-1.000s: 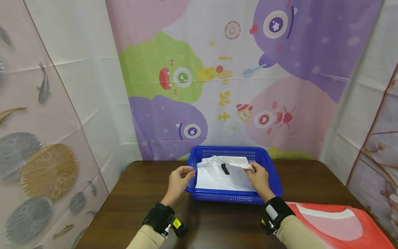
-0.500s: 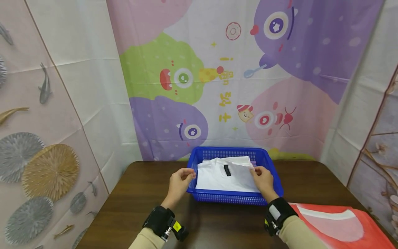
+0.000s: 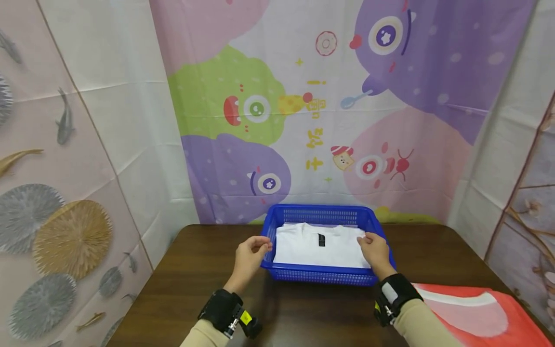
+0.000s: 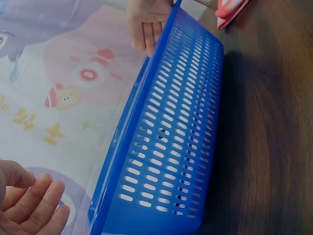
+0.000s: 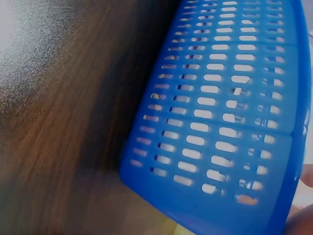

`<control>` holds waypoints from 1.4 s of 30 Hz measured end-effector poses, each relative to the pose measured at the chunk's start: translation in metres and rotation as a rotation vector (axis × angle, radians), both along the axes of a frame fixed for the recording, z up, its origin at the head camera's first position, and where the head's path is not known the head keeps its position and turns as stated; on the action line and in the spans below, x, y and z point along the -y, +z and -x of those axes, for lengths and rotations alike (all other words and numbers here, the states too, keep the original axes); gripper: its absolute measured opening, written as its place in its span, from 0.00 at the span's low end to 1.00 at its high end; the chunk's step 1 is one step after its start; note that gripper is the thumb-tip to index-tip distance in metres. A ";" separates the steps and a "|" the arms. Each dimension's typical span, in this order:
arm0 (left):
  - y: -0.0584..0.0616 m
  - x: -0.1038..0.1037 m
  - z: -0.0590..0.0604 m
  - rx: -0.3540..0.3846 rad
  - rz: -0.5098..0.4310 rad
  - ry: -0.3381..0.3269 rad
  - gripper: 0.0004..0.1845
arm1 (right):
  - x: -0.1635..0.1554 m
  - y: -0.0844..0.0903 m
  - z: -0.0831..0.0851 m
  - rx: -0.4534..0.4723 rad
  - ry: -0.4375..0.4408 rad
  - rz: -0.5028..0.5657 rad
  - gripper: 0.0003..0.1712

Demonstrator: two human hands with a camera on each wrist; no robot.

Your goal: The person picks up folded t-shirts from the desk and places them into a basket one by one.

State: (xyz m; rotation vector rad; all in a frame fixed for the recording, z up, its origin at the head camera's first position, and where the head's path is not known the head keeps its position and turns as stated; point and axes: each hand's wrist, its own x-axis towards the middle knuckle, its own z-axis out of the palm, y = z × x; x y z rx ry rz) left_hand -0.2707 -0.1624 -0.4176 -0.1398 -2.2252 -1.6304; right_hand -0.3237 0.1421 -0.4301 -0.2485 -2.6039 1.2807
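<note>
A folded white T-shirt with a black neck label lies in a blue plastic basket. At the basket's right side, my right hand pinches the shirt's right edge between thumb and index finger. My left hand is beside the left rim, fingers loosely bent with nothing between them. The left wrist view shows that left hand near the slotted wall, with the right hand at the far end. Only a sliver of the right hand shows in the right wrist view, mostly hidden by the basket.
The basket stands on a dark wooden table, near its back edge. A red and pink cloth lies at the table's right. Behind hangs a cartoon-printed curtain. A lilac fabric edge shows behind the shirt.
My right hand has moved right, drawing the shirt's folded-over right side outward. The shirt now lies flatter, its neckline and label straightened. My left hand has barely moved.
</note>
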 end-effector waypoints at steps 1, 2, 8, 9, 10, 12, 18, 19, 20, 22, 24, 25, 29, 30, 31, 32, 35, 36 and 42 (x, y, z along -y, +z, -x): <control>0.000 -0.001 0.000 0.000 0.002 0.000 0.07 | -0.001 0.001 -0.001 0.010 -0.007 0.009 0.28; 0.000 -0.002 0.000 -0.001 0.006 -0.001 0.07 | -0.003 0.002 -0.001 0.022 -0.011 0.024 0.28; -0.005 -0.006 0.001 0.006 -0.011 -0.024 0.07 | -0.009 0.004 -0.005 0.076 -0.021 0.086 0.28; -0.006 -0.007 0.002 0.010 -0.014 -0.026 0.07 | -0.010 0.005 -0.006 0.079 -0.020 0.093 0.29; -0.006 -0.008 0.002 0.012 -0.010 -0.024 0.07 | -0.010 0.006 -0.007 0.081 -0.017 0.101 0.29; -0.007 -0.010 0.002 0.018 -0.013 -0.023 0.07 | -0.011 0.009 -0.009 0.086 -0.011 0.112 0.29; -0.007 -0.014 0.001 0.012 -0.033 -0.033 0.07 | -0.013 0.011 -0.012 0.103 -0.004 0.139 0.30; -0.008 -0.014 0.001 0.011 -0.034 -0.034 0.07 | -0.014 0.011 -0.013 0.102 -0.004 0.146 0.30; -0.008 -0.015 0.001 0.012 -0.036 -0.036 0.07 | -0.014 0.012 -0.014 0.099 -0.003 0.150 0.30; -0.008 -0.016 0.001 0.017 -0.033 -0.037 0.07 | -0.015 0.012 -0.017 0.087 -0.003 0.153 0.29; -0.009 -0.017 0.000 0.023 -0.024 -0.034 0.08 | -0.015 0.014 -0.020 0.073 0.004 0.151 0.28; -0.009 -0.018 0.000 0.025 -0.021 -0.032 0.08 | -0.015 0.015 -0.022 0.064 0.011 0.143 0.27; -0.008 -0.021 0.001 0.010 0.033 -0.019 0.07 | -0.011 0.018 -0.026 -0.013 0.073 0.050 0.23; -0.007 -0.022 0.001 0.000 0.050 -0.021 0.07 | -0.010 0.018 -0.026 -0.035 0.103 0.012 0.21; -0.006 -0.023 0.002 -0.014 0.073 -0.024 0.07 | -0.008 0.018 -0.026 -0.053 0.139 -0.024 0.20; -0.005 -0.024 0.002 -0.024 0.096 -0.031 0.07 | -0.007 0.018 -0.026 -0.065 0.185 -0.062 0.19; -0.003 -0.030 0.005 -0.044 0.199 -0.071 0.07 | -0.001 0.016 -0.025 -0.052 0.352 -0.177 0.18; -0.002 -0.032 0.006 -0.042 0.243 -0.090 0.07 | 0.000 0.016 -0.024 -0.032 0.408 -0.211 0.19; -0.007 -0.044 0.022 0.027 0.607 -0.230 0.09 | 0.009 0.010 -0.019 0.091 0.572 -0.338 0.27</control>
